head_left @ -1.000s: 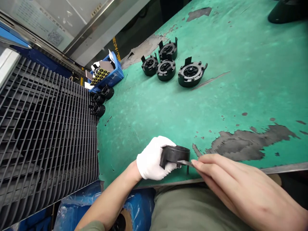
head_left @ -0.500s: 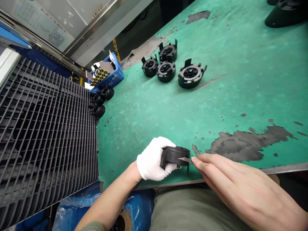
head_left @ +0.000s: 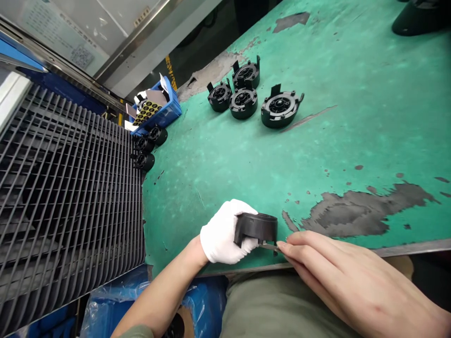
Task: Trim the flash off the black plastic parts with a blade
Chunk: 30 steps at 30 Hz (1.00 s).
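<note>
My left hand point(head_left: 227, 232), in a white glove, is closed around a round black plastic housing point(head_left: 260, 227) near the front edge of the green table point(head_left: 197, 169). A flat tab on the housing points down beside the gloved fingers. Bare and closed, my right hand point(head_left: 327, 267) pinches a thin metal blade point(head_left: 268, 246). The blade lies along the lower rim of the housing, its tip close to my gloved fingers. Its handle, if any, is hidden inside my right hand.
Several similar black housings point(head_left: 244, 103) stand at the back of the table, and more point(head_left: 143, 160) sit at its left edge. A blue bin point(head_left: 172, 105) holds papers and a sticker sheet. A grey slatted rack point(head_left: 77, 197) borders the left side; a dark cone-shaped part point(head_left: 416, 21) stands at upper right.
My right hand has moved slightly down, taking the blade from the side wall of the housing to its lower rim. The left hand and the housing have hardly moved.
</note>
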Available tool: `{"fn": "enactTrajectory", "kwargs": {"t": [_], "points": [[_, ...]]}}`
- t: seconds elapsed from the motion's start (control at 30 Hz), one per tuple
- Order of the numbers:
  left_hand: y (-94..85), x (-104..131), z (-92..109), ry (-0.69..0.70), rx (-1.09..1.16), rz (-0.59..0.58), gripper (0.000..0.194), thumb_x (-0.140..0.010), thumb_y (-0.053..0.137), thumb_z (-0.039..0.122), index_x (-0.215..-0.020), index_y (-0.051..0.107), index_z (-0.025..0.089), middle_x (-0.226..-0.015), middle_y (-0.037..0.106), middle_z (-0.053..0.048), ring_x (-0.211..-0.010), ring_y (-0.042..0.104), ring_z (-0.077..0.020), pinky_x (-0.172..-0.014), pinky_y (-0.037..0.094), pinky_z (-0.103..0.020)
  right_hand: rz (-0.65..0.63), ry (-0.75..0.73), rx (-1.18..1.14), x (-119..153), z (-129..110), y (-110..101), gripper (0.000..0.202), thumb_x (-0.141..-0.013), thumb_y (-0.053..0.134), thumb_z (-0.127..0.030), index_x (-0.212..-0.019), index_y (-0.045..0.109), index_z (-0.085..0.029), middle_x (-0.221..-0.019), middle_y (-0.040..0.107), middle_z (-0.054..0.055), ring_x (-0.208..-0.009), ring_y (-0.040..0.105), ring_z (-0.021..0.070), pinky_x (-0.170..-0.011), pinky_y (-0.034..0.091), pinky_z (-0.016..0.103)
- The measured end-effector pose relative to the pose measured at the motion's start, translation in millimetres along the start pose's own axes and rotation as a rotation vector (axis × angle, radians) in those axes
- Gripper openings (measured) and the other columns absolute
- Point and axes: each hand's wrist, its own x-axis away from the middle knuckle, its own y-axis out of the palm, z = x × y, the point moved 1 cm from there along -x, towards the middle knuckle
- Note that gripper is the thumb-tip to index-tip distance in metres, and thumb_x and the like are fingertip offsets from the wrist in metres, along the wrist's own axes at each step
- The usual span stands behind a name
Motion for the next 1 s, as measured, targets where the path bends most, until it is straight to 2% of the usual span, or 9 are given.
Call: {"fn": "enactTrajectory", "kwargs": {"t": [0.13,0.3,0.47,0.6,0.77,1.0], "points": [[-0.8,-2,4,-0.009,-0.001,0.020,0.057,-0.094,0.101,0.046,-0.141,0.077,0.024,-0.131,0.089,-0.017,-0.116,0.092,-0.0401,-0.111,0.077,-0.057,0.012,0.038,-0.019,3,5,0,0.024,-0.136,0.053,-0.026,-0.128,0.075,-0.023,-0.110,0.086,0.004,-0.082,0.081,0.0169,-0.074,0.059,0.032],[-2.1,-6,13,-0.004,0.066,0.009,0.036,-0.096,0.097,0.036,-0.127,0.082,0.025,-0.116,0.091,-0.013,-0.103,0.093,-0.0360,-0.105,0.078,-0.054,0.033,0.060,0.038,-1,13,0,0.021,-0.136,0.053,-0.026,-0.133,0.074,-0.022,-0.117,0.086,0.006,-0.086,0.083,0.0191,-0.077,0.060,0.034],[3.1,-3,9,-0.086,0.094,-0.028,0.042,-0.095,0.103,0.033,-0.130,0.082,0.026,-0.108,0.090,-0.010,-0.104,0.094,-0.0379,-0.106,0.080,-0.059,0.018,0.037,0.066,-5,17,0,0.020,-0.136,0.053,-0.025,-0.133,0.072,-0.020,-0.118,0.085,0.007,-0.088,0.083,0.0191,-0.076,0.060,0.035],[4.2,-2,8,-0.080,0.111,-0.032,0.042,-0.094,0.102,0.032,-0.129,0.081,0.026,-0.110,0.090,-0.011,-0.106,0.093,-0.0383,-0.107,0.080,-0.059,0.011,0.037,0.086,-5,19,0,0.020,-0.135,0.053,-0.024,-0.134,0.073,-0.020,-0.119,0.085,0.007,-0.090,0.084,0.0190,-0.079,0.060,0.034],[2.3,-6,12,-0.050,0.115,-0.028,0.035,-0.095,0.099,0.031,-0.123,0.080,0.027,-0.104,0.089,-0.009,-0.097,0.091,-0.0347,-0.100,0.079,-0.054,-0.005,0.027,0.120,-3,18,-1,0.025,-0.136,0.049,-0.023,-0.134,0.074,-0.020,-0.120,0.085,0.007,-0.092,0.083,0.0199,-0.081,0.059,0.035],[-1.8,-7,16,-0.013,0.025,0.027,0.040,-0.092,0.098,0.036,-0.126,0.081,0.025,-0.116,0.090,-0.012,-0.102,0.091,-0.0342,-0.098,0.076,-0.049,0.003,-0.071,0.303,-2,15,-6,0.032,-0.131,0.047,-0.011,-0.142,0.078,-0.014,-0.124,0.087,0.011,-0.101,0.081,0.0222,-0.087,0.059,0.034]]}}
